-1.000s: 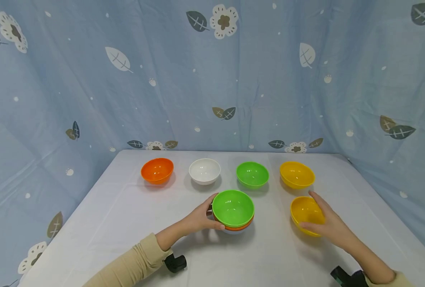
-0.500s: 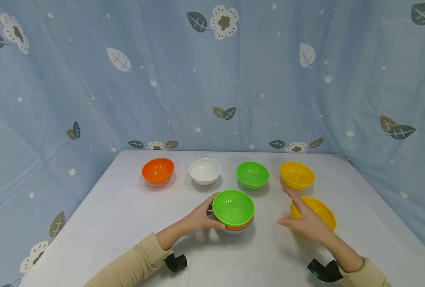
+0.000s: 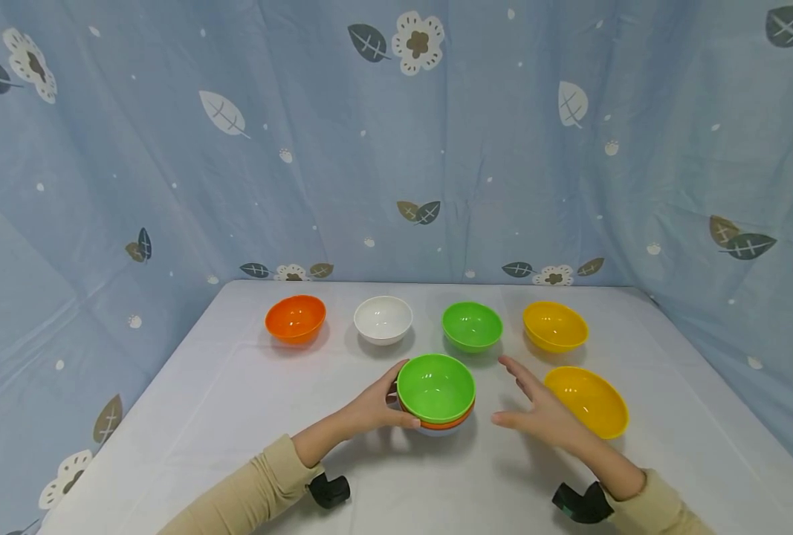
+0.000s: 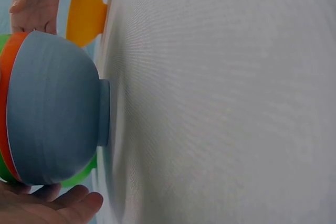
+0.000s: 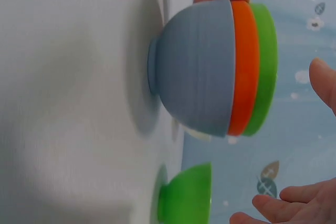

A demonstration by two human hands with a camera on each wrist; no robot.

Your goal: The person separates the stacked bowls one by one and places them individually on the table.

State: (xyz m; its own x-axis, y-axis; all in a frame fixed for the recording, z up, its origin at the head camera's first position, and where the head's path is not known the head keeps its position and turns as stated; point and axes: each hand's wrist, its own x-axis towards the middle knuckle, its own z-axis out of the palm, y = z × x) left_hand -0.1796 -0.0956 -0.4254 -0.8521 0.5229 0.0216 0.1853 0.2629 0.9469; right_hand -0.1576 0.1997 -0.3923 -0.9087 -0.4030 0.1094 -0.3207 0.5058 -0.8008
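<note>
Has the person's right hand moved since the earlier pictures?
Yes: the right hand has moved left, away from the unmoved front yellow bowl, toward the bowl stack.

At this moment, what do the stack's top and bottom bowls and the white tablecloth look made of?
Top green bowl: probably glossy plastic, given sharp highlights; glazed ceramic possible. Bottom bowl: likely plastic, softer sheen. White tablecloth: probably matte fabric, fine woven texture.

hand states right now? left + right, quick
Left hand: holding the bowl stack at its side.
Right hand: open, holding nothing.
</note>
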